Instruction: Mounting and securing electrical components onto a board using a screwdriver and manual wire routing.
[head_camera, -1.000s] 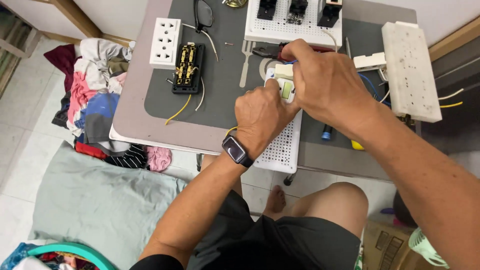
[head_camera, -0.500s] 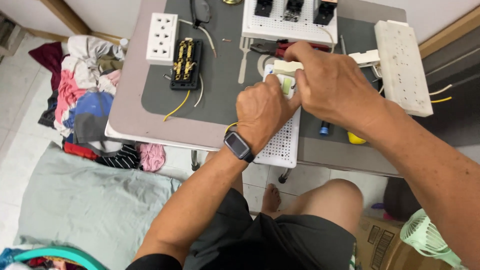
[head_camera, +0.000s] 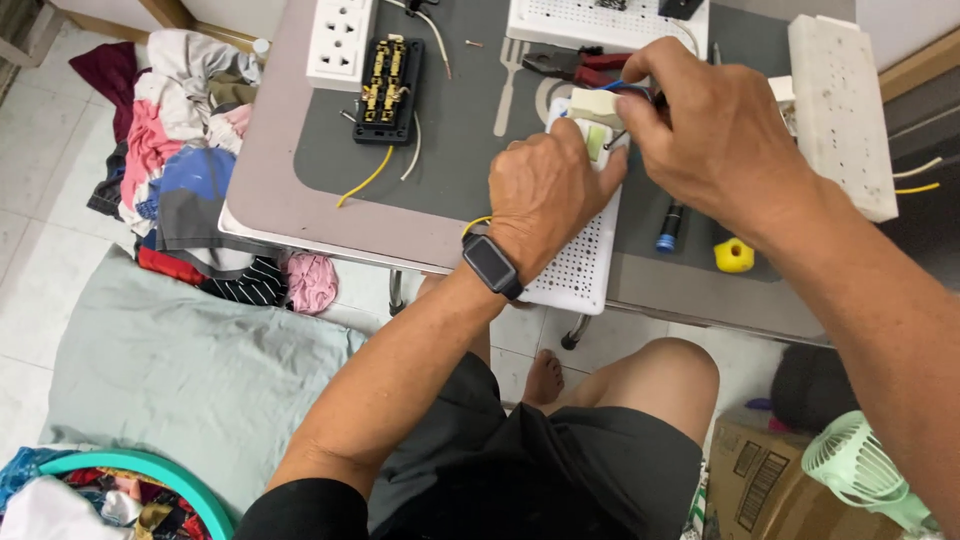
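Observation:
My left hand (head_camera: 545, 195), with a dark wristwatch (head_camera: 491, 266) on its wrist, grips a small cream-coloured socket part (head_camera: 596, 122) over a white perforated board (head_camera: 580, 268). Just to the right, my right hand (head_camera: 715, 135) pinches the same part from above together with a thin tool or wire; which of the two I cannot tell. Both hands meet above the grey mat (head_camera: 450, 140) on the table. Most of the part is hidden by my fingers.
A white socket plate (head_camera: 339, 42) and a black terminal block (head_camera: 389, 76) with yellow and white wires lie at the left. Red-handled pliers (head_camera: 585, 66), a long white power strip (head_camera: 840, 110), a blue-tipped tool (head_camera: 669, 226) and a yellow piece (head_camera: 733, 256) surround the hands. Clothes (head_camera: 170, 170) are piled on the floor.
The view has shifted so the table sits higher and closer. Both hands stay together on the small part, with the right hand turned slightly over it.

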